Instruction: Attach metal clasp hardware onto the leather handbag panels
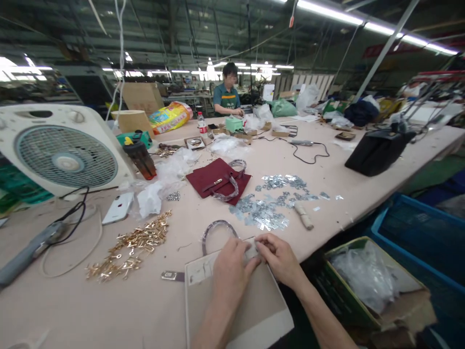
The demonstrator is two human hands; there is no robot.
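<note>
A beige bag panel (254,310) lies at the table's near edge, with a plastic-wrapped handle (218,224) looping out beyond its far side. A dark strap with a metal end piece (170,276) sticks out to its left. My left hand (232,264) is closed on the panel's upper edge, thumb and fingers close together. Right beside it, my right hand (278,257) pinches at the same edge; whatever is between its fingertips is hidden. Beyond the hands are scattered thin silver metal plates (265,213) and a dark red handbag (210,177) with wrapped handles.
Gold metal fittings (138,242) lie left, near a white phone (118,207) and a fan (67,150). A short roll (303,216) and a black bag (378,150) are to the right. A box with plastic (363,276) stands below the edge. A co-worker (227,92) sits opposite.
</note>
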